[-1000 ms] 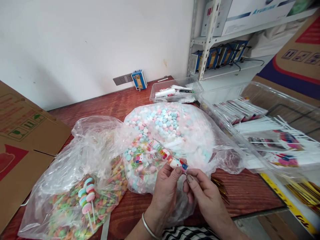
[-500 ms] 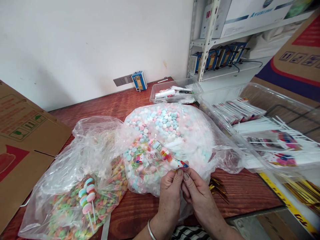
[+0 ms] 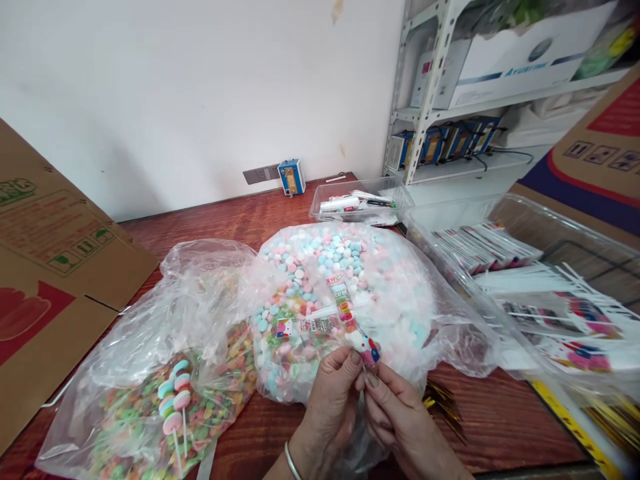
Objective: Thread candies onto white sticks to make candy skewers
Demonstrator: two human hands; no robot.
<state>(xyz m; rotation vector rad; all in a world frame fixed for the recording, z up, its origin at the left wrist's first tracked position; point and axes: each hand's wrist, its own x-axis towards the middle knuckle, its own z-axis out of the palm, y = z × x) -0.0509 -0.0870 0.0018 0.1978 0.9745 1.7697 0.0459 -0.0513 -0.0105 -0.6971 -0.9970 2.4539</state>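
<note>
Both of my hands pinch the gathered lower end of a wrapped candy lollipop (image 3: 345,313), a slim printed clear bag with colourful candies inside. My left hand (image 3: 333,387), with a silver bangle at the wrist, grips from the left. My right hand (image 3: 395,407) closes on the same end from the right. Whether a tie or stick lies between the fingertips is hidden. Behind them sits a big clear bag of pastel candies (image 3: 400,287), with a flat printed wrapper (image 3: 310,327) on top. Gold twist ties (image 3: 443,407) lie beside my right hand.
At left, a clear bag of ring gummies (image 3: 135,413) carries two unwrapped candy skewers (image 3: 175,400). Cardboard boxes (image 3: 65,267) flank both sides. A clear bin (image 3: 480,300) at right holds white sticks and printed wrappers. A small tray (image 3: 363,203) stands behind, near metal shelving (image 3: 425,100).
The wrapped lollipop has turned more upright, and both hands have shifted slightly lower in view, still pinching its end. The camera view has tilted up and moved a little left.
</note>
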